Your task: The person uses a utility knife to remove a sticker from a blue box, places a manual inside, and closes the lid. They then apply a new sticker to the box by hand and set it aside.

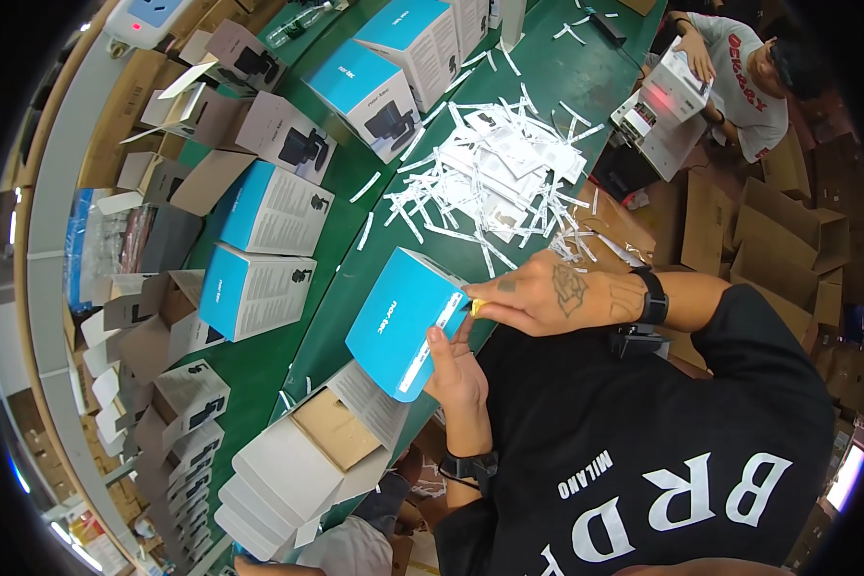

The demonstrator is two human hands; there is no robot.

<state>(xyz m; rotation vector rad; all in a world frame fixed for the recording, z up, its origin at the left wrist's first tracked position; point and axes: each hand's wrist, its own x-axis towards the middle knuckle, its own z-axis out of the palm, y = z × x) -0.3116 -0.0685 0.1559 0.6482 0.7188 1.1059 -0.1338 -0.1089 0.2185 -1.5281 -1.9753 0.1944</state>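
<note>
A blue-topped carton (384, 312) with white printed sides stands tilted at the near edge of the green table. Along the edge of its blue face runs a white printed strip (419, 363). My left hand (459, 376) grips that edge, its thumb on the blue face beside the strip and its other fingers partly hidden behind. At the strip's upper end, my right hand (538, 296) pinches a small yellow tool (477, 307) with a dark tip against the carton. Most of this tool is covered by the fingers, so its exact kind is unclear.
Loose white strips and leaflets (509, 173) lie heaped beyond the carton. Open grey cartons (293, 461) stand at the near left. More blue-topped boxes (259, 293) line the table's left side. At the far right, another person (739, 82) handles a white box by a machine.
</note>
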